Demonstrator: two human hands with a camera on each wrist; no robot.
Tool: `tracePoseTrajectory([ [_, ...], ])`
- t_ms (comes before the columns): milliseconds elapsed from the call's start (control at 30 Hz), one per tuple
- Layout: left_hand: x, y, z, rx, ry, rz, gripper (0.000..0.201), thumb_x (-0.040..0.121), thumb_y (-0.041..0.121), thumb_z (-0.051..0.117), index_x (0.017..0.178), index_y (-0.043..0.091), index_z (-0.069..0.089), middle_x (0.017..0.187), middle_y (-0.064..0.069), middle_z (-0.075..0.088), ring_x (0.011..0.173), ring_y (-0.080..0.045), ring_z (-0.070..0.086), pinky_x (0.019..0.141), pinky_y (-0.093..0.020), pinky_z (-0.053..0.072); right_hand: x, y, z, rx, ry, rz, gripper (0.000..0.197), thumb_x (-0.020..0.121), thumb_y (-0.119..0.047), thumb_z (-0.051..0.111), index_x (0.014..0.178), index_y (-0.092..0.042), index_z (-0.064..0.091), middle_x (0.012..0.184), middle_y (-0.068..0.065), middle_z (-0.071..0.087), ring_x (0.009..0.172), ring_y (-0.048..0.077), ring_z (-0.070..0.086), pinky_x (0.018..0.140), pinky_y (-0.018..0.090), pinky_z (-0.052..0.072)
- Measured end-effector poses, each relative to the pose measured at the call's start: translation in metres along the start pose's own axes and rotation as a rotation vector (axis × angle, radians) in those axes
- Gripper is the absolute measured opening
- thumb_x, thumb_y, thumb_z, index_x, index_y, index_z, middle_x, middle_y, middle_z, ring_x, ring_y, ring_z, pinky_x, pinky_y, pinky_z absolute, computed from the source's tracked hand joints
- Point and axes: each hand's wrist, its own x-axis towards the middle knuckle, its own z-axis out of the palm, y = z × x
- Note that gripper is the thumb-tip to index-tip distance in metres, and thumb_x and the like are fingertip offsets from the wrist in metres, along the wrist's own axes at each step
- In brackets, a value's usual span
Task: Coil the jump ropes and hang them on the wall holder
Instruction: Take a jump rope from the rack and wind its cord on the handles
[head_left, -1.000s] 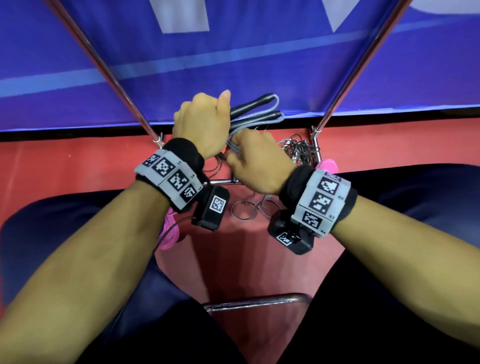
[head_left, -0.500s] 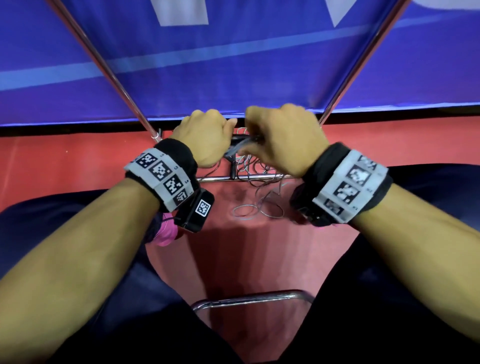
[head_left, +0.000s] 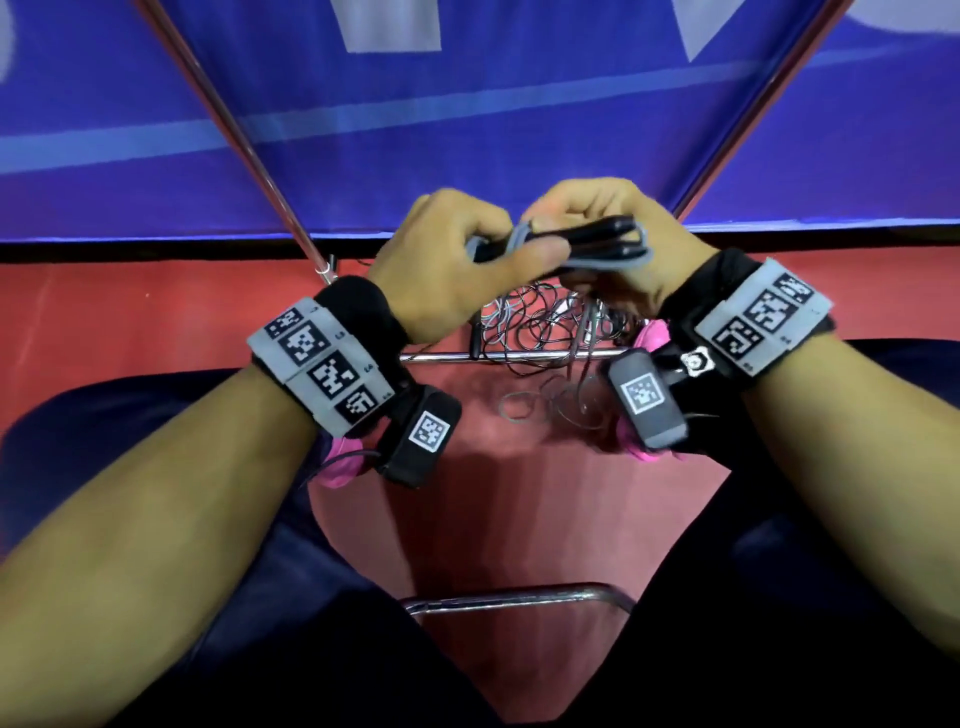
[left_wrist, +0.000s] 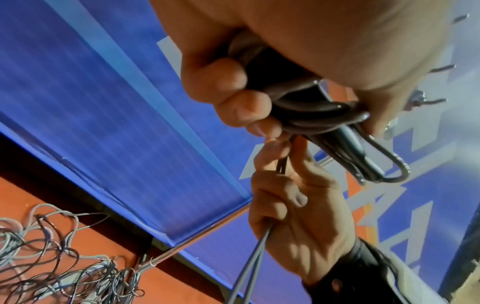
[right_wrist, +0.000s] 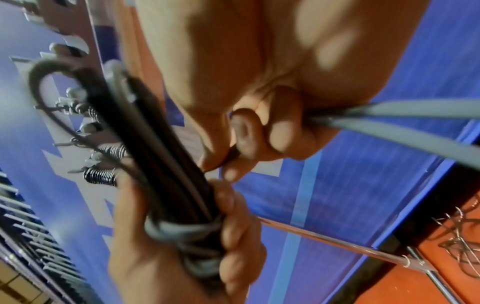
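Two black jump rope handles (head_left: 582, 241) lie side by side with grey cord (head_left: 519, 236) wound round them. My left hand (head_left: 467, 254) grips this bundle (left_wrist: 311, 115) at its wrapped end. Just right of it, my right hand (head_left: 597, 218) pinches the loose cord (left_wrist: 281, 166) between thumb and fingers, and the cord (right_wrist: 415, 125) runs on through the palm. The remaining cord lies as a loose tangle (head_left: 540, 327) on the red floor below. A rack of metal hooks (right_wrist: 78, 98) shows on the wall, blurred, behind the bundle (right_wrist: 161, 174).
Two slanted chrome legs (head_left: 249, 150) (head_left: 753, 104) and a crossbar (head_left: 519, 356) stand before a blue banner (head_left: 519, 78). Pink objects (head_left: 340, 467) (head_left: 652, 332) lie beneath my wrists. My knees in dark trousers flank a chrome seat edge (head_left: 519, 597).
My right hand has circled with the cord from below the handles, over them, to their right side. The handles have tipped from pointing up-right to lying level between both hands.
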Motion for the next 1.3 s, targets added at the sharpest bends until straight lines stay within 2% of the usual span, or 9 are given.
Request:
tracePoseTrajectory([
  [100,0.005,-0.007,-0.003,-0.086,0.133,-0.079,0.062,0.088,0.062,0.050,0.049,0.015,0.053,0.046,-0.015,0.048,0.045,-0.032,0.046,0.050,-0.040,0.039,0.005,0.009,0.021,0.008,0.186,0.000,0.019,0.086,0.002,0.047,0.076,-0.014,0.051,0.059,0.013,0.038,0.039,0.009,0.028,0.045,0.017,0.024],
  [233,0.012,-0.021,-0.001,-0.061,0.243,-0.173,0.063,0.089,0.053,0.046,0.055,0.000,0.043,0.057,-0.028,0.049,0.052,-0.039,0.047,0.055,-0.046,0.044,0.004,0.011,0.044,-0.092,0.261,-0.044,0.018,0.081,0.005,0.048,0.072,-0.004,0.061,0.048,-0.007,0.049,0.038,0.009,0.030,0.042,0.019,0.024],
  [333,0.015,-0.024,0.000,0.015,0.265,-0.210,0.052,0.091,0.043,0.045,0.053,0.009,0.036,0.049,-0.007,0.040,0.061,-0.036,0.037,0.059,-0.037,0.032,-0.003,0.014,0.051,-0.087,0.261,0.008,0.016,0.088,0.000,0.056,0.073,-0.004,0.057,0.042,-0.013,0.043,0.036,0.005,0.027,0.040,0.017,0.023],
  [500,0.018,-0.022,0.004,0.019,0.263,-0.220,0.023,0.085,0.031,0.041,0.082,0.016,0.057,0.068,-0.010,0.058,0.071,-0.034,0.051,0.064,-0.036,0.041,-0.013,0.017,0.054,-0.034,0.288,0.008,0.029,0.095,-0.016,0.066,0.071,0.000,0.062,0.041,-0.008,0.038,0.038,0.009,0.025,0.041,0.017,0.025],
  [667,0.020,-0.018,0.008,0.036,0.261,-0.209,0.022,0.084,0.021,0.037,0.077,0.014,0.057,0.065,-0.002,0.053,0.076,-0.035,0.053,0.067,-0.037,0.042,-0.014,0.014,0.056,0.070,0.305,0.055,0.025,0.093,-0.008,0.067,0.068,-0.006,0.059,0.044,-0.004,0.055,0.035,0.008,0.039,0.038,0.016,0.030],
  [833,0.022,-0.012,0.005,0.056,0.242,-0.214,0.024,0.086,0.029,0.037,0.073,0.015,0.052,0.065,-0.002,0.050,0.080,-0.036,0.051,0.074,-0.045,0.045,-0.012,0.016,0.056,0.021,0.263,0.042,0.023,0.091,-0.009,0.069,0.068,-0.010,0.066,0.042,-0.006,0.052,0.035,0.007,0.042,0.039,0.017,0.031],
  [1067,0.021,0.001,-0.005,0.033,0.133,-0.180,0.047,0.086,0.055,0.034,0.063,0.014,0.033,0.060,-0.005,0.034,0.069,-0.030,0.034,0.064,-0.041,0.026,-0.007,0.014,0.054,-0.028,0.283,0.000,0.020,0.091,-0.010,0.070,0.071,-0.008,0.068,0.045,-0.006,0.056,0.035,0.007,0.041,0.039,0.016,0.031],
  [1167,0.018,0.003,-0.006,0.013,0.143,-0.236,0.055,0.093,0.055,0.037,0.069,0.005,0.036,0.064,-0.012,0.034,0.070,-0.033,0.034,0.067,-0.043,0.030,-0.008,0.015,0.059,-0.034,0.282,-0.024,0.022,0.089,-0.007,0.072,0.068,-0.013,0.069,0.050,0.000,0.054,0.037,0.008,0.039,0.039,0.016,0.032],
  [1300,0.020,-0.001,0.001,0.121,0.205,-0.275,0.052,0.103,0.041,0.040,0.065,0.006,0.033,0.061,-0.007,0.029,0.071,-0.034,0.032,0.065,-0.041,0.027,-0.009,0.018,0.066,-0.041,0.261,-0.016,0.048,0.090,-0.005,0.071,0.046,-0.024,0.064,0.040,-0.013,0.037,0.037,0.006,0.027,0.039,0.018,0.025],
])
